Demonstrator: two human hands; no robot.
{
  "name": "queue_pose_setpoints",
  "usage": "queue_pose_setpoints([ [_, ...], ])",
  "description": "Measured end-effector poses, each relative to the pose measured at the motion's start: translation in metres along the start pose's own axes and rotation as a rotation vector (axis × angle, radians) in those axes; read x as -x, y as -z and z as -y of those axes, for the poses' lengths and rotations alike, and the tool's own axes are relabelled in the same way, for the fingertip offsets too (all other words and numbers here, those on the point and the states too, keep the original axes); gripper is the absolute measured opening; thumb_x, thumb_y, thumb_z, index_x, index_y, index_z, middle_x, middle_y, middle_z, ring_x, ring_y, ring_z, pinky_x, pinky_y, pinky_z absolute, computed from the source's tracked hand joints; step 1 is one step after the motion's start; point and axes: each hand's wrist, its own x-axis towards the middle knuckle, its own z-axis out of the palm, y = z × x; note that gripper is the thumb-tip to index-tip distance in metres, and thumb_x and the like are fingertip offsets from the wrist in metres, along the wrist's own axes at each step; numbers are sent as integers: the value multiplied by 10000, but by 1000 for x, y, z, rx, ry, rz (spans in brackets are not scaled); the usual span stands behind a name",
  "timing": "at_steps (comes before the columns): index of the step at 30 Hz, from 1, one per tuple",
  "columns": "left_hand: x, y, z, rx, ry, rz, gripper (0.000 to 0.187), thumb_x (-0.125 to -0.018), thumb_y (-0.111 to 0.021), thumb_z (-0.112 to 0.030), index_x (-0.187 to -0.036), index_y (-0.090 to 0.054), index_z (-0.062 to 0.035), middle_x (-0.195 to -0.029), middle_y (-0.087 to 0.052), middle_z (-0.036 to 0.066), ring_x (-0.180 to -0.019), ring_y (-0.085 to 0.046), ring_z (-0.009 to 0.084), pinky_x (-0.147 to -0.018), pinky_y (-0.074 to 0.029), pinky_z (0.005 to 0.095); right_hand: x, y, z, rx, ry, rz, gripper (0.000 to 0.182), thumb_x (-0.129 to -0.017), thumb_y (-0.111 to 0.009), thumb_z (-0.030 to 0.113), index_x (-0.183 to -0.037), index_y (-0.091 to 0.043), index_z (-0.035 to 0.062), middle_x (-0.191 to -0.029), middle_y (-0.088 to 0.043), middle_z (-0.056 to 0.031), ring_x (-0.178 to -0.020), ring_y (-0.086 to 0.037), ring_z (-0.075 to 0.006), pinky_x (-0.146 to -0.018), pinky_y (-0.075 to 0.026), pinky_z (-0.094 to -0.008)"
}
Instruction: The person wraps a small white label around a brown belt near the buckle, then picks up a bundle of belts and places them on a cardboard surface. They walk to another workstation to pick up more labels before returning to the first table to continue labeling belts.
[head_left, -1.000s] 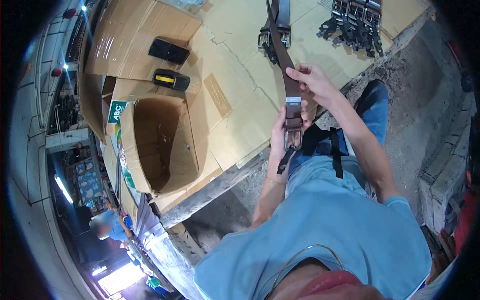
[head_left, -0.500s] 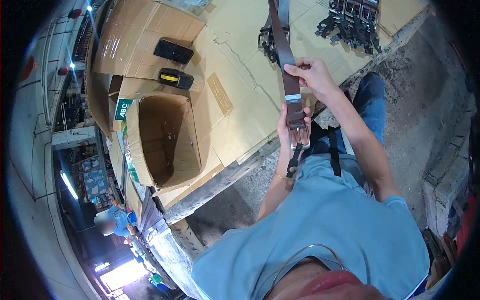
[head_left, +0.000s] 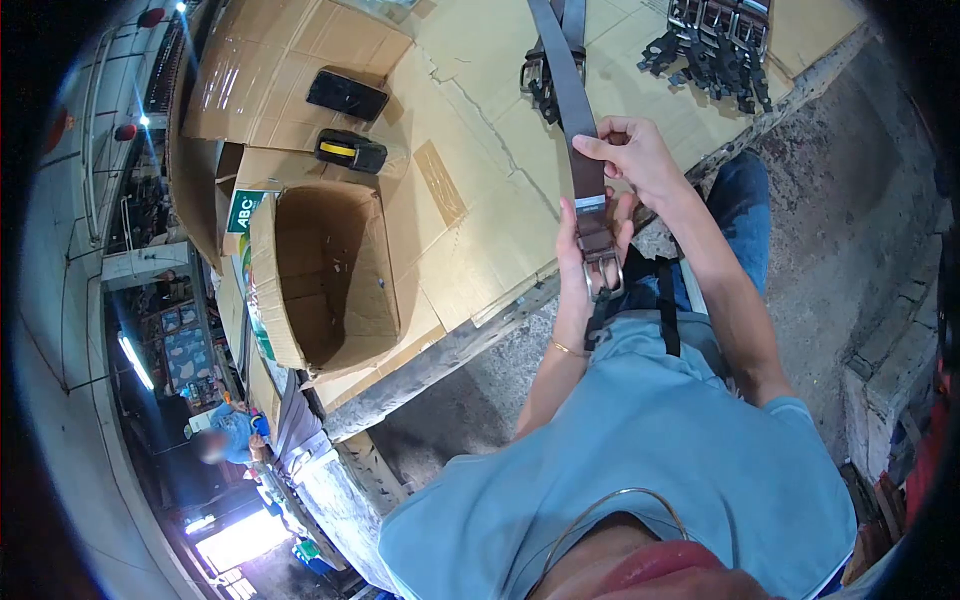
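Both hands grip a brown belt (head_left: 583,150) stretched over the cardboard-covered table (head_left: 480,150), the left hand (head_left: 583,262) closed around its buckle end and the right hand (head_left: 640,160) pinching the strap higher up, while the open cardboard box (head_left: 310,280) beside it appears to hold nothing.

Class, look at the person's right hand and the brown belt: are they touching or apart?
Touching. The head view shows the right hand pinching the brown belt between thumb and fingers, just above the white label.
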Motion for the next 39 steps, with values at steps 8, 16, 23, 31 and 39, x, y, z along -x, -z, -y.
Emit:
queue_pose_setpoints([
  [8,-16,14,-3,224,151,69,487,-879,-564,-373,-1102,-473,51,-985,-554,120,-893,-579,199,-766,-542,322,-2,13,-2,-22,49,44,174,-758,-736,152,-734,-605,39,-632,-532,31,-493,-409,-27,-445,-313,-169],
  [16,-19,-2,4,248,0,-10,460,-869,-591,-327,-1055,-471,77,-943,-539,148,-871,-564,218,-774,-540,308,0,10,1,-56,56,28,189,-750,-742,165,-735,-607,33,-597,-528,27,-473,-413,-37,-439,-312,-171],
  [23,-14,9,3,79,56,60,491,-884,-553,-377,-1060,-470,75,-930,-537,144,-855,-560,200,-750,-537,262,-4,12,4,12,93,29,187,-745,-746,163,-706,-615,35,-604,-550,24,-465,-415,-30,-429,-309,-171],
  [31,-10,16,2,111,123,103,521,-886,-544,-404,-1065,-468,80,-893,-528,122,-800,-556,171,-709,-528,245,-2,9,4,-8,68,-9,184,-736,-751,140,-677,-607,42,-589,-538,29,-463,-413,-29,-419,-310,-177],
  [39,2,-8,-1,-68,-9,-67,533,-890,-519,-436,-1078,-477,61,-957,-572,141,-817,-593,183,-719,-543,270,-5,7,2,10,-26,72,223,-725,-760,168,-667,-591,36,-585,-537,10,-451,-412,-50,-419,-309,-190],
])
